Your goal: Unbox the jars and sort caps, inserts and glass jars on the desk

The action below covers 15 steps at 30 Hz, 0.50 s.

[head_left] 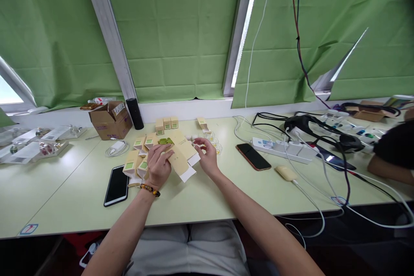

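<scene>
My left hand (158, 164), with a beaded bracelet (149, 189) at the wrist, grips a cream flattened carton (180, 161) that has white end flaps. A small green item (164, 141) shows just beyond its fingertips. At the carton's right edge is my right hand (207, 155), its fingers curled together; what they pinch is too small to make out. Several cream boxes with green windows (130, 165) stand and lie left of the carton. Small clear round pieces (217, 148) lie behind my right hand, partly hidden by it.
A dark phone (116, 185) lies at left, another phone (253, 156) at right. Behind are an open cardboard box (111, 121), a black cylinder (134, 114) and small cream boxes (167, 123). A power strip (284, 148) and tangled cables fill the right side, beside another person's arm (390, 174).
</scene>
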### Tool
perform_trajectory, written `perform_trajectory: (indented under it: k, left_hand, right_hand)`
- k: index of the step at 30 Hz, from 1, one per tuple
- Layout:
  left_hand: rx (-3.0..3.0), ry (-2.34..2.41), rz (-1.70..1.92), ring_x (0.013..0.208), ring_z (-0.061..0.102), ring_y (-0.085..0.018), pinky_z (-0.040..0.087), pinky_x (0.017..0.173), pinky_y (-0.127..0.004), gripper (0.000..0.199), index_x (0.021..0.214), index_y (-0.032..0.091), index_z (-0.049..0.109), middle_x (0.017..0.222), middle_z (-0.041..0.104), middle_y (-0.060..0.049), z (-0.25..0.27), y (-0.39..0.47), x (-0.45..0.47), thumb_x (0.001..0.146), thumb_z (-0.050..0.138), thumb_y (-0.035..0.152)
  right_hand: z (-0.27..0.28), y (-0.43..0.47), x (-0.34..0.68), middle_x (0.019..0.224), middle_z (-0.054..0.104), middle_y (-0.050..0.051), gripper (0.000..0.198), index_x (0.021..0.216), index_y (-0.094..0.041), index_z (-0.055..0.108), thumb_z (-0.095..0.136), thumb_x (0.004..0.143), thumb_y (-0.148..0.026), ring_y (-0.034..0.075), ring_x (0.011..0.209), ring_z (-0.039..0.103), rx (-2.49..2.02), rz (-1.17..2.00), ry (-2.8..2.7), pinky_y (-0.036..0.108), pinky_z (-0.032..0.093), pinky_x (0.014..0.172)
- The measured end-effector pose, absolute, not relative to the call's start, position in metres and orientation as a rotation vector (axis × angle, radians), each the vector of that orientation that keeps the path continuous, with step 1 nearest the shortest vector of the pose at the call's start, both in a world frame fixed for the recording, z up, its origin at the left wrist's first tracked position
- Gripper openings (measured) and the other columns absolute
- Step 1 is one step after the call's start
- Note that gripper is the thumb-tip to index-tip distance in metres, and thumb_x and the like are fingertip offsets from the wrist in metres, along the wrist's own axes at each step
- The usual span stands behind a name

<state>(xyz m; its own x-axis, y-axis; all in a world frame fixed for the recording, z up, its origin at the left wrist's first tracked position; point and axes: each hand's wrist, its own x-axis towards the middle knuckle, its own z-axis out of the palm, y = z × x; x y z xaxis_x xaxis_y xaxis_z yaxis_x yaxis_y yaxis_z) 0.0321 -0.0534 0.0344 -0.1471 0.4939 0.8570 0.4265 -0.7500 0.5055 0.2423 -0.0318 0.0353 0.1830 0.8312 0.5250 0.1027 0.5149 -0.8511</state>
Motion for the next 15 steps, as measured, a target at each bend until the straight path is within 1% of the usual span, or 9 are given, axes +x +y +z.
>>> perform_trajectory:
  k: [3, 4, 6, 8, 10, 12, 15]
  left_hand:
    - [1.839, 1.127, 2.044, 0.112, 0.067, -0.032, 0.049, 0.108, -0.057, 0.014, 0.085, 0.025, 0.075, 0.106, 0.076, -0.011, 0.038, -0.055, 0.037, 0.077, 0.085, 0.032]
    - [1.737, 1.123, 2.005, 0.108, 0.068, -0.031, 0.052, 0.105, -0.053, 0.018, 0.086, 0.023, 0.075, 0.104, 0.076, -0.010, 0.039, -0.055, 0.039, 0.077, 0.086, 0.035]
    - [1.497, 1.081, 1.872, 0.097, 0.072, -0.027, 0.058, 0.094, -0.046, 0.029, 0.091, 0.019, 0.075, 0.099, 0.077, -0.010, 0.039, -0.052, 0.041, 0.076, 0.086, 0.041]
    - [1.293, 1.027, 1.728, 0.088, 0.073, -0.025, 0.061, 0.084, -0.040, 0.040, 0.096, 0.015, 0.075, 0.096, 0.078, -0.010, 0.039, -0.048, 0.041, 0.072, 0.088, 0.045]
    - [1.173, 0.989, 1.645, 0.086, 0.074, -0.024, 0.061, 0.080, -0.038, 0.048, 0.098, 0.013, 0.075, 0.098, 0.079, -0.011, 0.038, -0.043, 0.039, 0.068, 0.091, 0.047]
    - [1.112, 0.951, 1.624, 0.086, 0.075, -0.024, 0.061, 0.081, -0.038, 0.053, 0.103, 0.013, 0.073, 0.100, 0.079, -0.012, 0.038, -0.040, 0.037, 0.065, 0.092, 0.045]
    - [1.053, 0.937, 1.637, 0.082, 0.076, -0.022, 0.060, 0.077, -0.036, 0.064, 0.116, 0.017, 0.064, 0.097, 0.079, -0.009, 0.037, -0.038, 0.035, 0.064, 0.093, 0.040]
  right_hand:
    - [0.035, -0.034, 0.240, 0.118, 0.070, 0.010, 0.025, 0.113, -0.024, 0.064, 0.064, 0.088, -0.027, 0.025, 0.113, 0.061, -0.887, 0.556, -1.351, 0.039, 0.052, 0.091]
    - [0.035, -0.035, 0.239, 0.120, 0.068, 0.010, 0.026, 0.114, -0.024, 0.063, 0.064, 0.088, -0.026, 0.025, 0.115, 0.061, -0.874, 0.524, -1.366, 0.040, 0.052, 0.094]
    - [0.036, -0.039, 0.237, 0.124, 0.067, 0.010, 0.026, 0.115, -0.025, 0.059, 0.064, 0.089, -0.024, 0.025, 0.118, 0.060, -0.847, 0.476, -1.397, 0.041, 0.050, 0.098]
    - [0.037, -0.042, 0.234, 0.125, 0.066, 0.010, 0.024, 0.113, -0.025, 0.056, 0.063, 0.090, -0.023, 0.025, 0.119, 0.061, -0.817, 0.453, -1.446, 0.042, 0.050, 0.098]
    - [0.038, -0.045, 0.233, 0.124, 0.065, 0.010, 0.020, 0.111, -0.025, 0.055, 0.062, 0.092, -0.025, 0.025, 0.113, 0.062, -0.792, 0.449, -1.513, 0.041, 0.051, 0.093]
    - [0.039, -0.047, 0.231, 0.122, 0.065, 0.009, 0.020, 0.112, -0.025, 0.056, 0.061, 0.093, -0.027, 0.023, 0.103, 0.064, -0.784, 0.469, -1.576, 0.039, 0.052, 0.087]
    - [0.040, -0.049, 0.230, 0.108, 0.068, 0.006, 0.020, 0.113, -0.026, 0.060, 0.061, 0.094, -0.033, 0.021, 0.087, 0.064, -0.814, 0.577, -1.620, 0.037, 0.053, 0.079]
